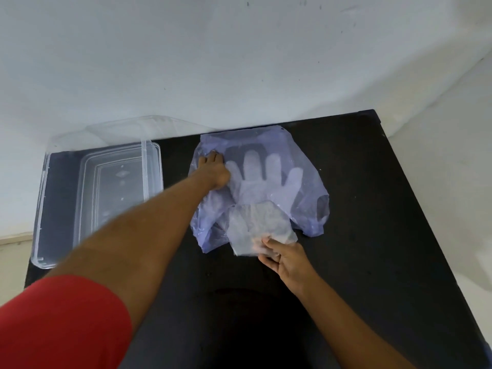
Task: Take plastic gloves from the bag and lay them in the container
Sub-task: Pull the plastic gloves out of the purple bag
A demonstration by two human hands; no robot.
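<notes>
A thin violet plastic bag [300, 161] lies flat on the black table [372, 209], and the fingers of a clear plastic glove [263, 171] show through it. My left hand [214, 170] presses down on the bag's left side. My right hand [282, 258] pinches the glove's cuff [255, 227], which sticks out of the bag's near opening. A clear plastic container [106, 193] stands at the table's left end with nothing visible inside it.
The container's clear lid [127, 131] leans against the white wall behind it. The table's right edge runs diagonally near a pale floor [452, 182]. Bare black tabletop lies in front of the bag and to its right.
</notes>
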